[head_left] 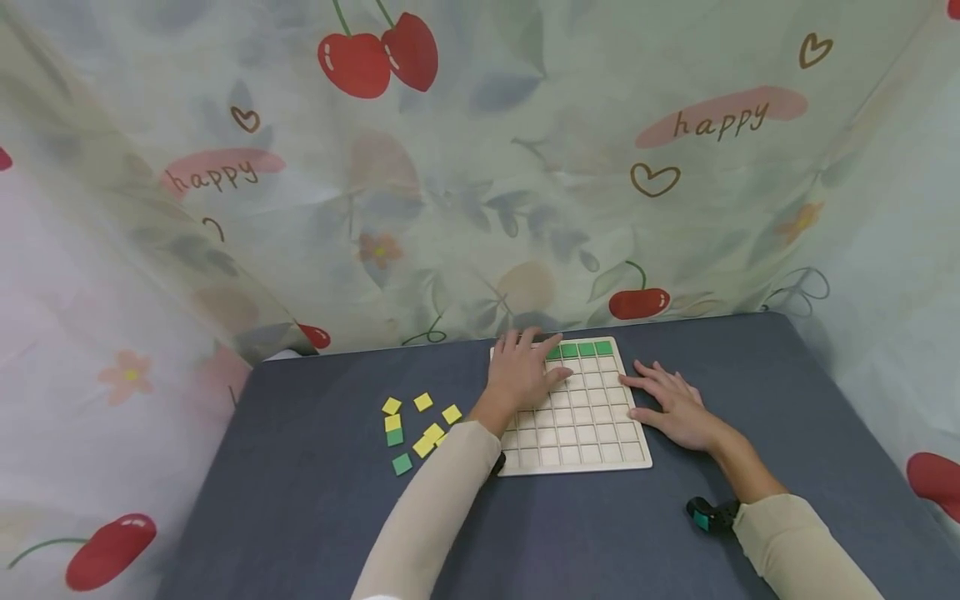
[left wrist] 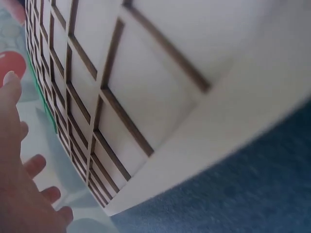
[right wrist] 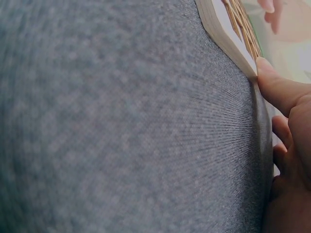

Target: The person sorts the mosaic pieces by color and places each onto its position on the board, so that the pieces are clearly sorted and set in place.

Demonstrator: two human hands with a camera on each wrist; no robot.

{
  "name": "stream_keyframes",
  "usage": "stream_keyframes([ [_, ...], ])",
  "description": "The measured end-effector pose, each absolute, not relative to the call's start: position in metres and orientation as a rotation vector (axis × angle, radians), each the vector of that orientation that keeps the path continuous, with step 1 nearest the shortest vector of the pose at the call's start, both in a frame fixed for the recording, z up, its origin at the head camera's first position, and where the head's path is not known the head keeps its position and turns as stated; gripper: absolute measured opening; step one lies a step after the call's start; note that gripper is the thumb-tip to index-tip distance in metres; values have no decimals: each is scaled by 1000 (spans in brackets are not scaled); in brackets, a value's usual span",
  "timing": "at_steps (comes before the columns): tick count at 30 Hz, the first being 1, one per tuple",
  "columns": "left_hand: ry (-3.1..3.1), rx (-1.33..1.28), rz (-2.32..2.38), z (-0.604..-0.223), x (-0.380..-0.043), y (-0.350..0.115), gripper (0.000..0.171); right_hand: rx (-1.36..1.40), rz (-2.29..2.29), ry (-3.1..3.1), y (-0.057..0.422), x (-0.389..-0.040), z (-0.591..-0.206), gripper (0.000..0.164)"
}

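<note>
A pale wooden grid board (head_left: pixel 567 457) lies on the dark cloth, with several green square tiles (head_left: pixel 587 349) in its far row at the right. My left hand (head_left: pixel 519 373) is over the board's far left part, fingers spread, hiding the cells beneath. In the left wrist view, the thumb and fingers of that hand (left wrist: pixel 22 179) show nothing held between them. At the board's right edge, my right hand (head_left: pixel 675 410) touches the rim with thumb and fingertips. The right wrist view shows its thumb (right wrist: pixel 274 85) against the board's side (right wrist: pixel 231 51).
Left of the board lie loose yellow tiles (head_left: pixel 423 402) and green tiles (head_left: pixel 402 464), some touching or overlapping, partly behind the left sleeve (head_left: pixel 438 500). A patterned curtain (head_left: pixel 465 208) hangs behind the table (head_left: pixel 315 500). A black wrist device (head_left: pixel 712 515) sits by the right cuff.
</note>
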State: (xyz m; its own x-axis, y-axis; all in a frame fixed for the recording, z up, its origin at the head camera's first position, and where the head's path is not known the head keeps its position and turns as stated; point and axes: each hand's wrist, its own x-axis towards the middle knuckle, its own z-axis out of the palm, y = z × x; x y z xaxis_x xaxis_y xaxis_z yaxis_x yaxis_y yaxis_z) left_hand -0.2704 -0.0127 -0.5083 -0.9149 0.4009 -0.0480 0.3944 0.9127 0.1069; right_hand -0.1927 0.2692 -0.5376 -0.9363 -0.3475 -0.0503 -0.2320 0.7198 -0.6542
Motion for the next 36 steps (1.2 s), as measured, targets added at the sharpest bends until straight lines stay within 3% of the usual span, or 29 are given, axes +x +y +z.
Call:
stream_keyframes([
  [10,3006,600,177,-509,-258,-30,77,-470,-1004,2742,269,-192,-538,61],
  [36,3124,466,408,-507,-224,-117,80,-479,-989,2739,270,-192,-537,62],
])
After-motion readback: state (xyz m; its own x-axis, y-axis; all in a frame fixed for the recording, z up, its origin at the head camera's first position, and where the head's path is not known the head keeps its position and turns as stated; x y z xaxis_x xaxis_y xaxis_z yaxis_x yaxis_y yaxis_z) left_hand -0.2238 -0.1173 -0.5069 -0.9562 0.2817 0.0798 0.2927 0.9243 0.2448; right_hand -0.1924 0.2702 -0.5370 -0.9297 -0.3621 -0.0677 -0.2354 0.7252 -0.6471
